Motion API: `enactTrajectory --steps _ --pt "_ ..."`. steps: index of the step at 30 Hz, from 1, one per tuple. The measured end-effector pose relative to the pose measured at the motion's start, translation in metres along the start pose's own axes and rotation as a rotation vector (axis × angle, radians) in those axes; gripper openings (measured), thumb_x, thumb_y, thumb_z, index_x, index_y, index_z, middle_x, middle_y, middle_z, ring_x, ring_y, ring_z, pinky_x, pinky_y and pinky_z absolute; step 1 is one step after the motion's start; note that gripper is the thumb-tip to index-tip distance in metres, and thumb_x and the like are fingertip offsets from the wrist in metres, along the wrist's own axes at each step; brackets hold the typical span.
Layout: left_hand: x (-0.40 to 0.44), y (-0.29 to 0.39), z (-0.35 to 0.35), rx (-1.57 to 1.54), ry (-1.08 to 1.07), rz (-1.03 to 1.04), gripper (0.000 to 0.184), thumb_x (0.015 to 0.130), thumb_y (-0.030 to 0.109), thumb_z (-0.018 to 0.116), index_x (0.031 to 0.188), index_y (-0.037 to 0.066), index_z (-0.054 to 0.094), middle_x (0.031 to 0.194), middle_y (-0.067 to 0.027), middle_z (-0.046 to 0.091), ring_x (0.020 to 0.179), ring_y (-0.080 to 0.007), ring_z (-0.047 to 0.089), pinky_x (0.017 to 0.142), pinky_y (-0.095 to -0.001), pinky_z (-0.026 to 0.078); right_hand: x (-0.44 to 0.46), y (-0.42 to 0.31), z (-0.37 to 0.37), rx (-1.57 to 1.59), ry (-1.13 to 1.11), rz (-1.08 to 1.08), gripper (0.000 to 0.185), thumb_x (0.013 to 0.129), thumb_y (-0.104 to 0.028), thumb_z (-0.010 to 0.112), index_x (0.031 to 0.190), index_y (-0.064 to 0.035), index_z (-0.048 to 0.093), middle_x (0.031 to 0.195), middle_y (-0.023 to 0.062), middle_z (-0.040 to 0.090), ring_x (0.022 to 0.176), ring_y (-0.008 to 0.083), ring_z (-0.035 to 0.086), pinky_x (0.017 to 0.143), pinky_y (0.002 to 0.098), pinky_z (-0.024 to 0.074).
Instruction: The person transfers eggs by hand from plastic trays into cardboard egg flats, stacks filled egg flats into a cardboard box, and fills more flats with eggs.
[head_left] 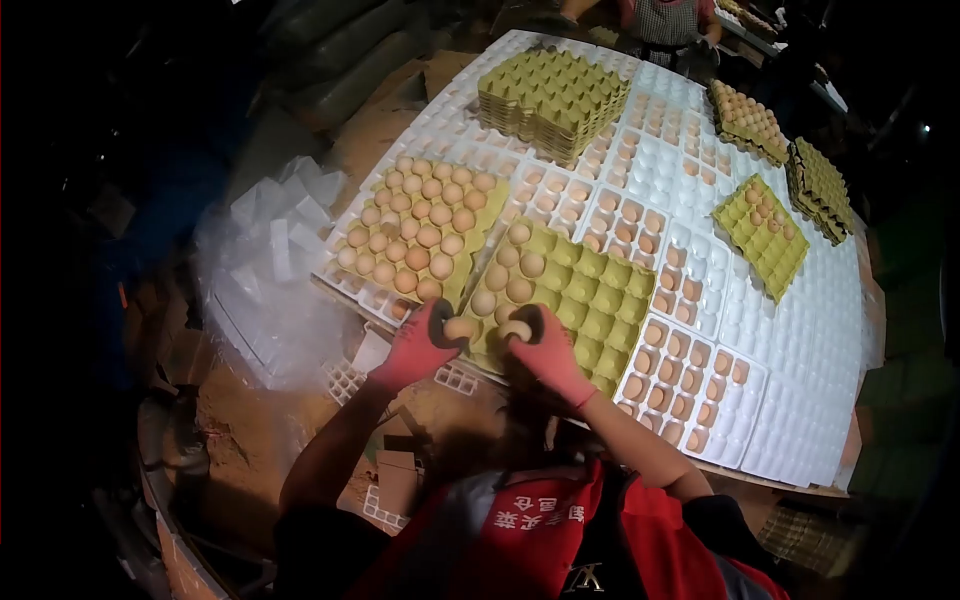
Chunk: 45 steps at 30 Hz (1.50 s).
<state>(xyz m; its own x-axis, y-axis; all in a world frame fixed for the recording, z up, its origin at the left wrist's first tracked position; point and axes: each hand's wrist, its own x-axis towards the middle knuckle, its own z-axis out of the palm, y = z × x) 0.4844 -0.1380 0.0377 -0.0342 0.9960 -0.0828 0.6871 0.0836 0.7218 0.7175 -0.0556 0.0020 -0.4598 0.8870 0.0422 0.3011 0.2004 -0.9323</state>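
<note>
Left hand [412, 354] grips one egg [459, 329] by the near-left corner of the part-filled tray [622, 325]; right hand [549, 358], fingers closed round another egg [516, 330], is nearer the tray's vacant right-side cups [588, 292]

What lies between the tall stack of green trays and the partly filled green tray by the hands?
In the head view, white trays with eggs in them lie between the stack and that tray.

Bright centre, black distorted edges

Table [790, 485] under white trays [805, 420] (close-packed)
</note>
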Motion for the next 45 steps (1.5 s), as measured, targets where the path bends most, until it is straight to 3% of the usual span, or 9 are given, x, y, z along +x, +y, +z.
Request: enactTrajectory --steps 2,7,13,15,20,24,29,36,45 --pt "-0.002 0.009 -0.005 -1.150 0.149 -0.289 0.026 0.090 0.007 0.067 0.114 0.005 0.054 0.104 -0.0022 0.055 0.094 -0.0124 0.058 0.080 -0.0272 0.047 0.010 -0.012 -0.032 0.624 0.015 0.264 0.032 0.086 -0.020 0.062 0.112 -0.0003 0.058 0.104 0.0196 0.065 0.094 0.0327 0.064 0.083 0.0383 0.0520" --pt "0.054 0.004 0.006 0.195 -0.037 0.072 0.037 0.085 0.022 0.071 0.115 0.005 0.060 0.125 -0.0147 0.057 0.110 -0.0260 0.060 0.091 -0.0384 0.048 0.030 0.009 0.024 -0.962 -0.069 -0.132 0.048 0.078 -0.029 0.073 0.114 -0.0065 0.053 0.101 0.0167 0.060 0.091 0.0323 0.065 0.077 0.0412 0.0523" --pt "0.080 -0.029 0.025 0.806 -0.093 0.594 0.043 0.087 0.017 0.068 0.127 0.007 0.055 0.126 -0.0154 0.057 0.099 -0.0287 0.062 0.083 -0.0403 0.051 0.036 -0.003 -0.031 0.008 0.002 0.146 0.054 0.075 -0.024 0.075 0.121 -0.0043 0.054 0.105 0.0184 0.063 0.094 0.0340 0.066 0.078 0.0404 0.0541" --pt "0.067 -0.019 0.018 0.205 -0.032 0.272 0.041 0.090 0.016 0.064 0.128 0.007 0.054 0.123 -0.0125 0.059 0.097 -0.0250 0.063 0.077 -0.0367 0.051 0.037 -0.012 -0.050 0.403 0.034 0.259 0.054 0.075 -0.021 0.076 0.124 -0.0084 0.058 0.119 0.0210 0.059 0.098 0.0348 0.066 0.087 0.0430 0.0528" --pt "0.078 -0.013 -0.024 -1.202 -0.180 -0.340 0.045 0.094 0.015 0.064 0.136 0.004 0.055 0.111 -0.0016 0.065 0.098 -0.0131 0.064 0.081 -0.0253 0.053 0.073 -0.003 0.009 -1.017 -0.035 -0.105 0.039 0.074 -0.022 0.075 0.110 -0.0109 0.065 0.133 0.0180 0.048 0.104 0.0370 0.055 0.083 0.0425 0.0539" --pt "0.119 0.015 0.004 0.658 -0.015 0.345 0.048 0.075 0.014 0.075 0.122 0.016 0.064 0.141 -0.0164 0.048 0.117 -0.0362 0.053 0.095 -0.0434 0.050 0.060 -0.027 -0.017 -0.640 0.109 -0.017 0.032 0.075 -0.031 0.077 0.098 -0.0090 0.072 0.124 0.0169 0.056 0.108 0.0375 0.058 0.085 0.0408 0.0529" --pt "0.134 -0.005 0.020 0.735 -0.135 0.467 0.049 0.068 0.015 0.080 0.115 0.015 0.066 0.143 -0.0139 0.046 0.119 -0.0369 0.050 0.098 -0.0439 0.048 -0.008 0.017 -0.150 0.607 0.172 0.473 0.038 0.094 -0.031 0.066 0.111 0.0037 0.069 0.084 0.0021 0.069 0.074 0.0135 0.060 0.068 0.0275 0.0491" --pt "0.142 0.030 0.005 0.991 -0.291 0.608 0.034 0.077 0.012 0.067 0.111 0.017 0.067 0.135 -0.0136 0.053 0.122 -0.0356 0.049 0.095 -0.0418 0.047 -0.060 0.149 -0.290 -0.693 0.505 0.492 0.049 0.080 -0.038 0.071 0.122 -0.0123 0.065 0.125 0.0184 0.053 0.103 0.0371 0.063 0.091 0.0428 0.0513" --pt "0.170 0.116 0.050 -0.464 -0.077 -0.063 0.042 0.081 0.011 0.073 0.120 0.001 0.062 0.110 -0.0055 0.063 0.097 -0.0164 0.058 0.079 -0.0290 0.048 0.024 0.164 -0.351 -0.575 0.494 0.261 0.036 0.091 -0.028 0.062 0.123 -0.0113 0.060 0.119 0.0172 0.057 0.106 0.0362 0.061 0.090 0.0445 0.0501"
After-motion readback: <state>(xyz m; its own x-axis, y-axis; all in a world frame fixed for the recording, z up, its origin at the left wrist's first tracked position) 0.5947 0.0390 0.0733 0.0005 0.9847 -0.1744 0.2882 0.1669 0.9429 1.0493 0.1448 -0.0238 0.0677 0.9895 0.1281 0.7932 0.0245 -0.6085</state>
